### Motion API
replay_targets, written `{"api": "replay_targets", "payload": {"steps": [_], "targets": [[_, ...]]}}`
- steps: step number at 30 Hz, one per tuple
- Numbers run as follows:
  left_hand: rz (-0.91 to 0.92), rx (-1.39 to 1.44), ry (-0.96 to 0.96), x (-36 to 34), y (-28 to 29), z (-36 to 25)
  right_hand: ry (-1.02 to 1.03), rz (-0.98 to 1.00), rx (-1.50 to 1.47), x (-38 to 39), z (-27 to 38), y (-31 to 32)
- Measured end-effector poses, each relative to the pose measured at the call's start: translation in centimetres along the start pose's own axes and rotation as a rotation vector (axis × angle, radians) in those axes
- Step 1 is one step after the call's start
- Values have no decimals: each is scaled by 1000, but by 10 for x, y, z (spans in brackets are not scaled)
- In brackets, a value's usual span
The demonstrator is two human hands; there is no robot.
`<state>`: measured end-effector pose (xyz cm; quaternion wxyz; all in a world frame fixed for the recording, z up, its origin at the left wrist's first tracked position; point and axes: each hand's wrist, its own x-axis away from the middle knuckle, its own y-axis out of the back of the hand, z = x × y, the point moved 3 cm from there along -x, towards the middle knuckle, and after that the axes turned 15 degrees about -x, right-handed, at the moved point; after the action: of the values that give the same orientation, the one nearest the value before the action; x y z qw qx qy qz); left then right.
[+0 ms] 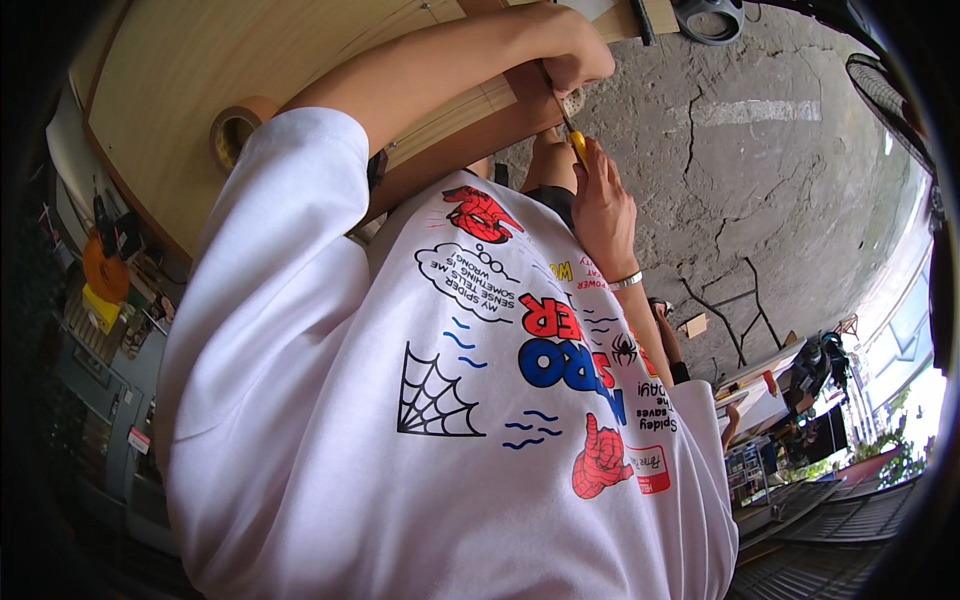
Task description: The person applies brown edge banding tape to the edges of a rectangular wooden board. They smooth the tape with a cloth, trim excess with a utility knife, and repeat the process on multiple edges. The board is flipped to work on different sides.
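Observation:
My right hand [605, 205], with a band at the wrist, is closed on the yellow handle of a thin-shafted tool [579, 145]. Its narrow shaft slants up towards my left hand [580, 55], and the tip is hidden. My left arm reaches across the top of a wooden panel [230, 65]. That hand's fingers are curled at the end of the brown board edge [470, 130], and what they hold is hidden. A small pale, perforated piece [573, 102] shows just below the left fingers.
A roll of brown tape [232, 137] stands on the panel by my left sleeve. Cracked concrete floor [730, 160] lies to the right, with dark thin rods [735, 310] on it. A grey object [710, 18] sits at the top, and a fan [885, 105] at the far right.

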<state>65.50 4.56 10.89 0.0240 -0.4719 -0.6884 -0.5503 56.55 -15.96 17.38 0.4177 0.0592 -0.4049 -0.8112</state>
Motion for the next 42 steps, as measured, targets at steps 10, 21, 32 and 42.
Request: {"api": "replay_targets", "payload": {"steps": [10,21,32,42], "targets": [[1,30,16,1,2,-1,-13,16,10,-2,2,1],[-16,-2,-45,6,8,-5,-55,55,5,0,-10,-7],[-45,-13,7,8,9,-6,-31,24,-12,28,-25,-1],[-107,14,96,20,13,-11,-290,-183,-302,49,-66,2]]}}
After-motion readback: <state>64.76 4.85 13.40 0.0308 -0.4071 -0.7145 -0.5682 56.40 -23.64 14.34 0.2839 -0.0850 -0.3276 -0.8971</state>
